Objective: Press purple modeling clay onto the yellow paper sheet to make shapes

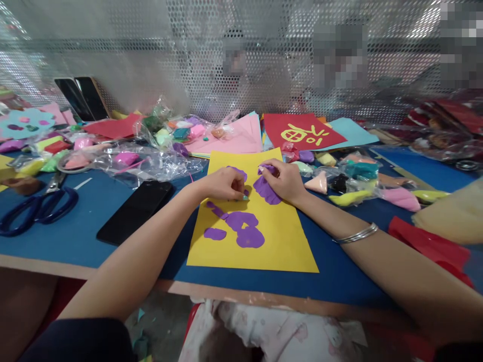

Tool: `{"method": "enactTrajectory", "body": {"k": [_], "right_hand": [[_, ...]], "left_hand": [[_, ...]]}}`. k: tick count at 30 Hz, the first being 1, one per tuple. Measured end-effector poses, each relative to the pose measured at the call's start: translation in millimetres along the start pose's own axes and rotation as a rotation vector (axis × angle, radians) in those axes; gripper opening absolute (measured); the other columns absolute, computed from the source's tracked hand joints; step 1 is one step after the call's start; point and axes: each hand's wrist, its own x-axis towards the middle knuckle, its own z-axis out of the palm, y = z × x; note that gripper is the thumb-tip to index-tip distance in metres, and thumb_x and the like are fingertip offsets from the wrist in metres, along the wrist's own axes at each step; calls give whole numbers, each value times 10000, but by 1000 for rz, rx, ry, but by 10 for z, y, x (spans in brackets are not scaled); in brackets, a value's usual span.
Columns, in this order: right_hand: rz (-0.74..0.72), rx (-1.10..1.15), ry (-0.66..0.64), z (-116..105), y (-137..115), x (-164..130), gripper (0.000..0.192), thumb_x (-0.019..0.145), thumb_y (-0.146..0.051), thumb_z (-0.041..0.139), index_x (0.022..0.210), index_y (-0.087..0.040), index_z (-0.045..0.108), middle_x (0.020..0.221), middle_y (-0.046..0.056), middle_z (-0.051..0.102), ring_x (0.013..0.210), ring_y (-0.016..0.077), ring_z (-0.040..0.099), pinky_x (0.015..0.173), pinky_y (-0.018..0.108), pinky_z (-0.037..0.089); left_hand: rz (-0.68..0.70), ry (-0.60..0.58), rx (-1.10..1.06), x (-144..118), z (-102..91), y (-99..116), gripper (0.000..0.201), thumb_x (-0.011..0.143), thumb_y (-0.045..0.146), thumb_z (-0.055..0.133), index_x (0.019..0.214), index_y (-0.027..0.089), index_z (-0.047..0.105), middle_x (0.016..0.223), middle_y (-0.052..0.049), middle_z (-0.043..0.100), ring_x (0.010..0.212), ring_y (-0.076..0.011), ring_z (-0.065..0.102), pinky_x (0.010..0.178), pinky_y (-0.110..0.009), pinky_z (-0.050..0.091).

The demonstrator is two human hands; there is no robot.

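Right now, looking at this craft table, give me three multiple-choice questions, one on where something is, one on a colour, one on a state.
1. Where does the black phone lie?
A. on the yellow sheet
B. on the blue mat, on the left hand's side of the yellow sheet
C. on the red card

2. What colour is the clay pressed on the yellow sheet?
A. green
B. purple
C. white

3. What is the right hand doing?
A. holding the scissors
B. resting flat on the phone
C. pinching purple clay

Answers:
1 B: the phone sits on the blue mat, off the sheet, beside the left hand and forearm.
2 B: the flat purple clay shapes are plain against the yellow.
3 C: its fingers close on a purple clay piece at the sheet's upper part; the scissors lie untouched.
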Motion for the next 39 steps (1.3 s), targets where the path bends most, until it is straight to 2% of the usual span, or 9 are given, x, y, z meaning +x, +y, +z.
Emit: {"method": "enactTrajectory", "body": {"k": [9, 14, 18, 21, 26, 34, 39], "right_hand": [[4, 8, -13, -5, -5, 4, 221, 757, -301, 496, 848, -165, 644, 758, 43, 689, 638, 152, 615, 595, 246, 426], [6, 10, -16, -2, -1, 1, 225, 755, -305, 492, 855, -171, 643, 760, 42, 690, 629, 149, 611, 595, 246, 429], [3, 4, -18, -3, -9, 0, 221, 759, -308, 490, 845, -174, 644, 758, 38, 688, 642, 154, 615, 598, 245, 423], [5, -4, -21, -4, -13, 2, 218, 756, -304, 492, 842, -175, 645, 761, 37, 687, 647, 156, 617, 598, 245, 420], [14, -8, -28, -5, -14, 4, 217, 751, -293, 492, 847, -176, 647, 764, 38, 687, 646, 157, 617, 603, 247, 421], [20, -15, -35, -11, -23, 5, 220, 748, -287, 492, 851, -173, 649, 770, 41, 687, 657, 157, 619, 613, 247, 421], [21, -21, -39, -9, -17, 11, 218, 747, -289, 491, 846, -177, 650, 772, 39, 687, 672, 164, 620, 618, 250, 421]], "left_hand": [[-15, -44, 0, 8, 17, -11, 231, 710, 339, 530, 613, 130, 549, 608, -1, 561, 534, -62, 451, 514, -184, 319], [-49, -23, 40, 5, 31, -6, 156, 678, 300, 533, 648, 147, 541, 645, 4, 570, 551, -69, 455, 528, -192, 324], [-124, -35, 78, 15, 6, -53, 275, 634, 415, 571, 571, 151, 522, 548, 4, 513, 481, -76, 389, 472, -215, 272], [-215, -93, 81, 12, -32, -74, 378, 623, 491, 555, 469, 155, 481, 447, 6, 455, 407, -73, 342, 432, -232, 237], [-335, -228, 8, -10, -82, -47, 398, 629, 507, 544, 452, 152, 520, 463, -29, 537, 417, -105, 453, 448, -237, 314], [-317, -294, -5, -5, -129, -92, 384, 639, 465, 557, 428, 151, 489, 428, -9, 503, 379, -77, 415, 425, -218, 303], [-301, -289, -4, -5, -138, -123, 376, 632, 454, 568, 428, 150, 482, 424, -2, 501, 368, -62, 395, 408, -205, 281]]}}
